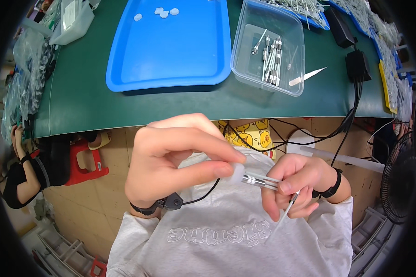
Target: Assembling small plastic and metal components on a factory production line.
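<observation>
My left hand [185,157] is closed in a pinch, thumb and forefinger on a small translucent white piece [237,173]. At that piece's right side lie the silver ends of a few thin pale rods with metal fittings [254,180]; whether they touch it or sit in it, I cannot tell. My right hand [296,184] is closed round these rods, holding them roughly level. Another thin rod with a silver fitting [289,206] slants down from the right fingers. Both hands are in front of my shirt, nearer than the table edge.
Several translucent white pieces [163,14] lie on a blue tray [171,81]. Beside it, a clear plastic box [240,69] holds several rods [272,60]. A pointed metal tool [309,75], black adapters [357,64] with hanging cables and a fan [399,177] are at right. Another person's arm [25,171] shows at left.
</observation>
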`<state>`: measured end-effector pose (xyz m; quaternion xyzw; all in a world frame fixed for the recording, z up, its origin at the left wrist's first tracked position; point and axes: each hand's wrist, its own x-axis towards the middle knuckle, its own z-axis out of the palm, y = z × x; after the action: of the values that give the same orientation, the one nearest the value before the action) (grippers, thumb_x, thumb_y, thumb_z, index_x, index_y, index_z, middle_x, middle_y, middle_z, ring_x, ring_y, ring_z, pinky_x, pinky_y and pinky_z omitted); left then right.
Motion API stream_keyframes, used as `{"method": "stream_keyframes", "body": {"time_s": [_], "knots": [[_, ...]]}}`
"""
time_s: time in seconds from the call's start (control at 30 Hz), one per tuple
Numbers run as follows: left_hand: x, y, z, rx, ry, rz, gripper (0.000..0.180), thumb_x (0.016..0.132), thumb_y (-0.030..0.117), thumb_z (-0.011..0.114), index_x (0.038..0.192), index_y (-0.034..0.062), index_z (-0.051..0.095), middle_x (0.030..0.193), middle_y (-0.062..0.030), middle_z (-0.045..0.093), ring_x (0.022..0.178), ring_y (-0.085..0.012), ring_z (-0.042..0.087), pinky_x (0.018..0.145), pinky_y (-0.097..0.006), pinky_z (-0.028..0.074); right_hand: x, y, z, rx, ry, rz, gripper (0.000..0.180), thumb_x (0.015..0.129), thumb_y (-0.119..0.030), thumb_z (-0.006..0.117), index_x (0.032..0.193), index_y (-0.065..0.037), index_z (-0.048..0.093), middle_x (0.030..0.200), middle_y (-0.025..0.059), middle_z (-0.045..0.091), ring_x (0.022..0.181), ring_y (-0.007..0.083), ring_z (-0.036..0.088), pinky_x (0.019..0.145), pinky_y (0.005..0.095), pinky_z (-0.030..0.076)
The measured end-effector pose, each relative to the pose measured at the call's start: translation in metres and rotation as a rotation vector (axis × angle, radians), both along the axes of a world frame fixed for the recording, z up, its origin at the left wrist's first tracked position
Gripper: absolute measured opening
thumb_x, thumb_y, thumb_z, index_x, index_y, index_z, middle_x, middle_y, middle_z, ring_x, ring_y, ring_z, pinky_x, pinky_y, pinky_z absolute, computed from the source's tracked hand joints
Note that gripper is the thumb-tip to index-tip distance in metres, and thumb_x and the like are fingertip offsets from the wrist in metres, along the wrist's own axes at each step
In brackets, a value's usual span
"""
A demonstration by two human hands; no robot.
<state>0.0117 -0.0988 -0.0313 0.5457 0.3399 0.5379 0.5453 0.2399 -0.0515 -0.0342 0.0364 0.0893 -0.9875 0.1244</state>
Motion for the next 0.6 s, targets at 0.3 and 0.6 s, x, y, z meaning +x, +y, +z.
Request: {"method": "stream_keyframes", "body": {"time_s": [0.3,0.6], "knots": [[-0.035,0.005,-0.016,-0.010,-0.228,0.114,0.015,0.080,0.003,0.054,0.092,-0.0062,0.057,0.085,-0.0116,0.057,0.071,-0.0141,0.054,0.062,-0.024,0.045,0.006,-0.001,-0.005,0.123,0.049,-0.091,0.034,0.095,-0.017,0.028,0.098,0.012,0.045,0.047,-0.0055,0.023,0.035,0.0053,0.028,0.036,0.0240,0.034],[-0.008,0.011,-0.014,-0.323,-0.585,0.300,0.024,0.087,0.011,0.048,0.104,-0.0048,0.051,0.089,-0.0082,0.056,0.078,-0.0133,0.054,0.070,-0.024,0.044,-0.005,0.004,-0.011,0.377,-0.003,-0.549,0.033,0.095,-0.022,0.027,0.091,0.005,0.046,0.052,-0.0027,0.032,0.038,0.0064,0.034,0.044,0.0266,0.039]]}}
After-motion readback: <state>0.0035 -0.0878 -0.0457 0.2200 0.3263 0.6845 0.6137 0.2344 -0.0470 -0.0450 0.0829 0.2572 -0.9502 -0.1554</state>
